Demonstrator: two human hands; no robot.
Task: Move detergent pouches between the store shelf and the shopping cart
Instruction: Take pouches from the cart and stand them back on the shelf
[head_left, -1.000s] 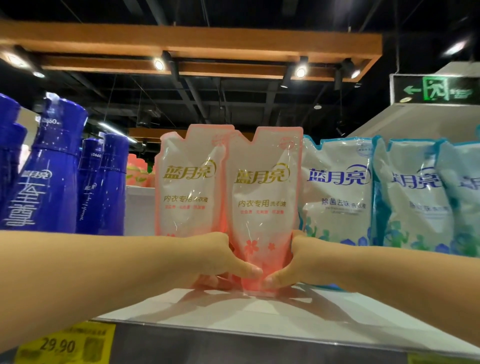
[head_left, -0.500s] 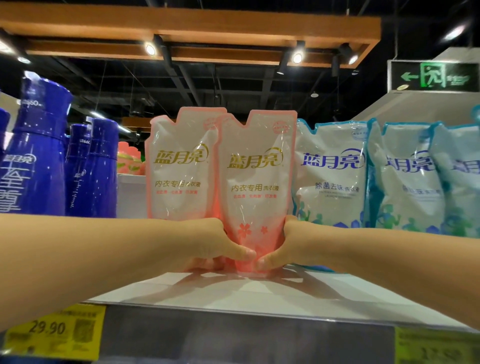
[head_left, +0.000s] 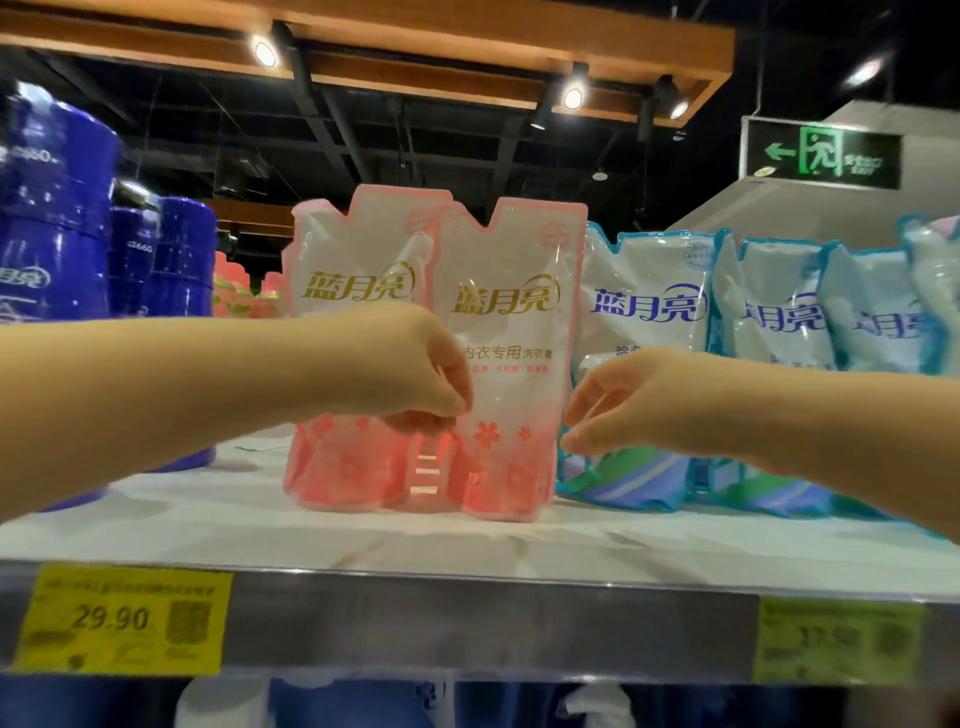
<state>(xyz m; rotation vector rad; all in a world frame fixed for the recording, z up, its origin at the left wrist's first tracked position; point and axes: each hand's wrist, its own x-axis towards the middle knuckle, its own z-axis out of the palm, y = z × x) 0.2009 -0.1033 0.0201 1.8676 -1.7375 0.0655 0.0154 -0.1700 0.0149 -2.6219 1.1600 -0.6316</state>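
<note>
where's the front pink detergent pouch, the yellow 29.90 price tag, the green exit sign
front pink detergent pouch (head_left: 511, 330): head view, printed middle
yellow 29.90 price tag (head_left: 111, 618): head view, price digits
green exit sign (head_left: 821, 153): head view, running figure

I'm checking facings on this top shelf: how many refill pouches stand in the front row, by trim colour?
Pink-trimmed white plastic pouches: 2
Blue-trimmed white plastic pouches: 4, the rightmost cut off by the frame edge
Total: 6
</note>
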